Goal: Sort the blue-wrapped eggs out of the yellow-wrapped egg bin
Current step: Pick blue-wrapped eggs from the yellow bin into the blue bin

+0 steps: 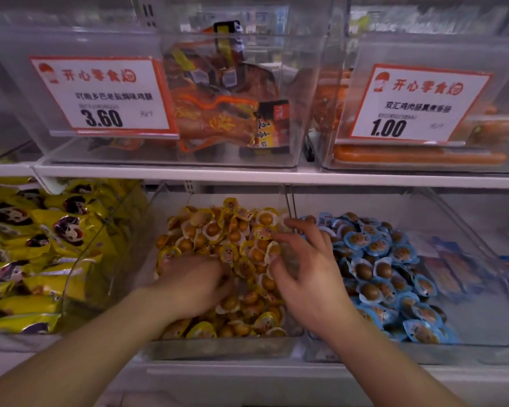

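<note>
On the upper shelf (247, 173), a clear bin holds orange snack packs (218, 113) behind a price card reading 3.60 (103, 96). Beside it, sausages (417, 157) lie behind a 1.00 card (417, 104). Yellow packets (36, 245) fill the lower-left bin.

Both forearms bare, reaching forward and slightly inward from the lower corners of the view. Left hand (196, 284): palm down, back toward camera, fingers bent downward with tips hidden; grasp cannot be determined. Right hand (309, 271): raised a little higher, fingers spread and loosely arched, thumb pointing left, nothing visibly held.
</note>
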